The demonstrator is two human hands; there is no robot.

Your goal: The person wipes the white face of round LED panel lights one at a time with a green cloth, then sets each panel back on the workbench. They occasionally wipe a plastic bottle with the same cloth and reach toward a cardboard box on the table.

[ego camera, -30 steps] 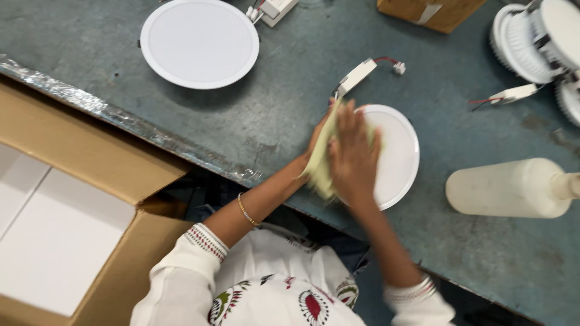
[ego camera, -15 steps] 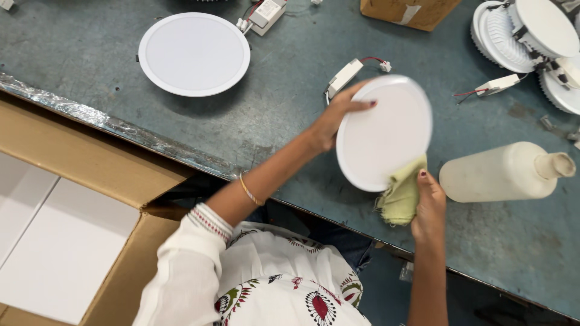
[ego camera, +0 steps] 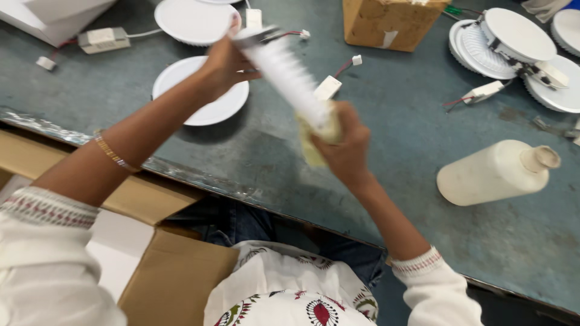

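— What's in front of you, biggest first?

— The grey-green worktable (ego camera: 399, 121), scuffed, with a metal strip along its near edge. An open cardboard carton (ego camera: 151, 253) sits below that edge on my left. On the table's right side a cream plastic bottle (ego camera: 492, 172) lies on its side, and a small brown cardboard box (ego camera: 389, 21) stands at the far edge. A pile of round white lamp discs (ego camera: 513, 39) lies at the far right.

— And your hands?

— My left hand (ego camera: 223, 63) is closed on the upper rim of a round white panel light (ego camera: 287, 78), held edge-on above the table, blurred. A second white disc (ego camera: 202, 90) lies flat on the table just under that hand.

— The right?

— My right hand (ego camera: 344, 142) is closed around a yellow cloth (ego camera: 314, 145), pressed against the light's lower edge.
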